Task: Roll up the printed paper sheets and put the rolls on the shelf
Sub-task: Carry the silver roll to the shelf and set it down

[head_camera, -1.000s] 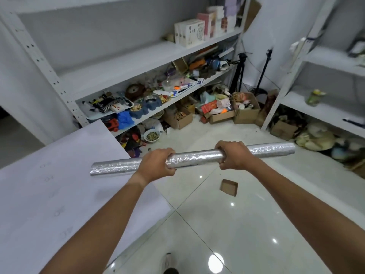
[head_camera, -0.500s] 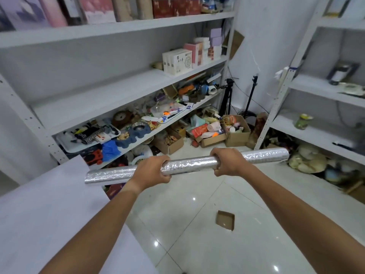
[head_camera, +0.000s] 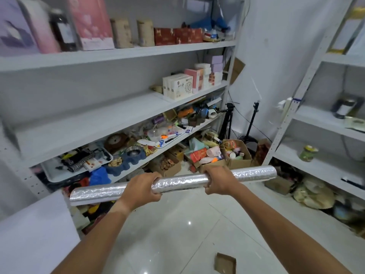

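A long silver patterned roll of paper (head_camera: 179,182) lies almost level in front of me, its right end a little higher. My left hand (head_camera: 141,188) grips it left of the middle and my right hand (head_camera: 218,180) grips it right of the middle. Both hold it out over the white tiled floor, in front of the white shelf unit (head_camera: 118,113). That unit's middle board is bare on its left part. A white sheet (head_camera: 33,232) lies flat at the lower left.
Boxes (head_camera: 177,86) stand at the right end of the middle board. The lower board holds a tray (head_camera: 65,171) and clutter. Open cartons (head_camera: 235,153) sit on the floor by the corner. A second shelf unit (head_camera: 324,123) stands right. A small cardboard box (head_camera: 225,264) lies on the tiles.
The view has tilted up and moved closer to the shelf unit; its top board with boxes is now in sight. Both hands keep the same grip on the roll.
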